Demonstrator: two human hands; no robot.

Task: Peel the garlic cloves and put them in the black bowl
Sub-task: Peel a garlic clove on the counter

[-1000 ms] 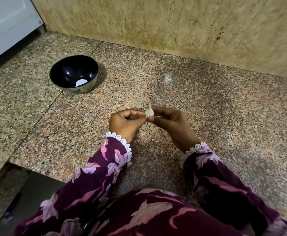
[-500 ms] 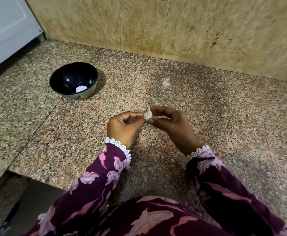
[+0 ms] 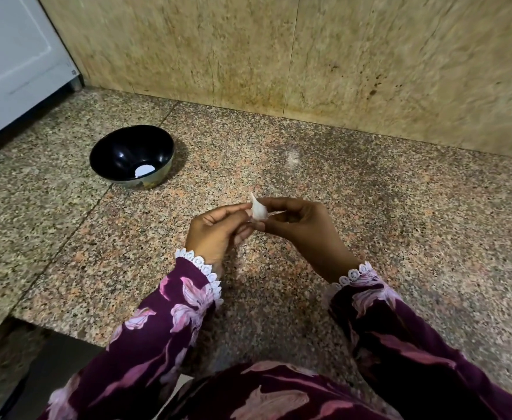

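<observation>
A white garlic clove [image 3: 257,210] with a pointed tip is held above the middle of the granite counter. My left hand [image 3: 218,231] pinches its left side with thumb and fingers. My right hand [image 3: 303,231] pinches its right side, the fingers curled round it. The black bowl [image 3: 132,156] stands on the counter to the far left of my hands, with a small white patch at its bottom. Both hands are well apart from the bowl.
The speckled granite counter [image 3: 370,207] runs back to a beige stone wall [image 3: 309,56]. A white appliance [image 3: 15,62] stands at the far left. The counter's front edge drops off at the lower left [image 3: 51,328].
The clove stays pinched between both hands, which have shifted slightly. More of the clove shows between the fingers now. The view has tilted, so the bowl sits lower in the frame.
</observation>
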